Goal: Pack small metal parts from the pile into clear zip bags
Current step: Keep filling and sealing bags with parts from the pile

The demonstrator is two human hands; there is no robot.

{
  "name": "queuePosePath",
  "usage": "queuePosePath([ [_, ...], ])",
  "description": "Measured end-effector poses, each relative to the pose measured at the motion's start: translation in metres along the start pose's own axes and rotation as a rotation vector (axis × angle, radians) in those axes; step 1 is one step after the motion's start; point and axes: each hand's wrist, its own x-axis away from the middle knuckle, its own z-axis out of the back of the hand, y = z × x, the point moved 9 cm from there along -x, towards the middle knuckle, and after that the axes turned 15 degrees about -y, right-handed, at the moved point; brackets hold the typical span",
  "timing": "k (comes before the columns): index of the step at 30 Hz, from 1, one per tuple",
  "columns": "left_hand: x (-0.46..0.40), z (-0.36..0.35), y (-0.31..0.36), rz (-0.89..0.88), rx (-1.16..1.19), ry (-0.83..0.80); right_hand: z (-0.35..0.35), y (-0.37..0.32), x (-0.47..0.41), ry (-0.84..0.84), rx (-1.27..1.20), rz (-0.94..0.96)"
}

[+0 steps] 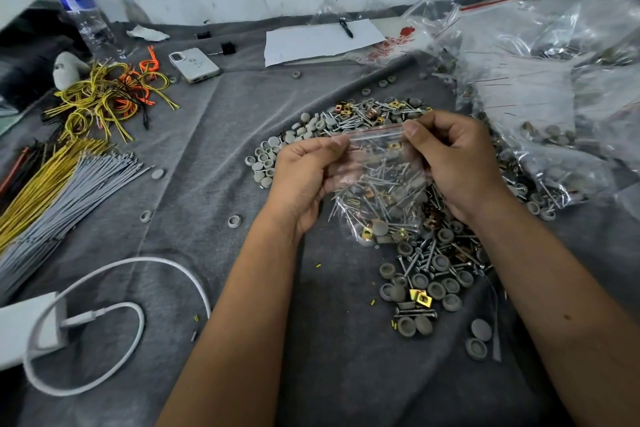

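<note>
Far left of the frame there's a fanned bundle of grey and yellow cable ties (65, 180), with a tangle of yellow and orange wire loops (110, 90) above it and a clear plastic water bottle with a blue label (81, 15) in the upper left corner. A white charging cable (117, 322) curls at lower left, and a white smartphone (194, 65) lies face down further up.

Middle of the frame: the left hand (304, 180) pinches the left end of the red-striped zip edge of a small clear zip bag (381, 184), which is already loaded with screws, grey caps and brass clips. The right hand (457, 166) pinches the right end of that edge.

The pile of screws, grey caps and brass clips (429, 267) lies on the grey cloth (214, 149) under and around the bag. A heap of filled clear bags (540, 87) sits upper right.
</note>
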Motion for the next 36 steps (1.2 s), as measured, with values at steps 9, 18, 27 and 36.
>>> queuePosePath([
  [9, -0.001, 0.000, 0.006, -0.091, -0.041, 0.041, 0.003, 0.003, 0.000, 0.007, -0.048, -0.028],
  [18, -0.005, 0.002, 0.003, -0.131, -0.090, 0.044, -0.004, 0.005, 0.000, -0.030, -0.070, -0.040],
  [27, -0.001, -0.009, 0.003, -0.120, -0.138, 0.022, -0.003, 0.003, 0.000, -0.007, -0.022, -0.012],
  [36, -0.002, -0.016, 0.002, -0.118, -0.180, 0.003, -0.016, 0.001, 0.002, -0.083, -0.079, -0.010],
])
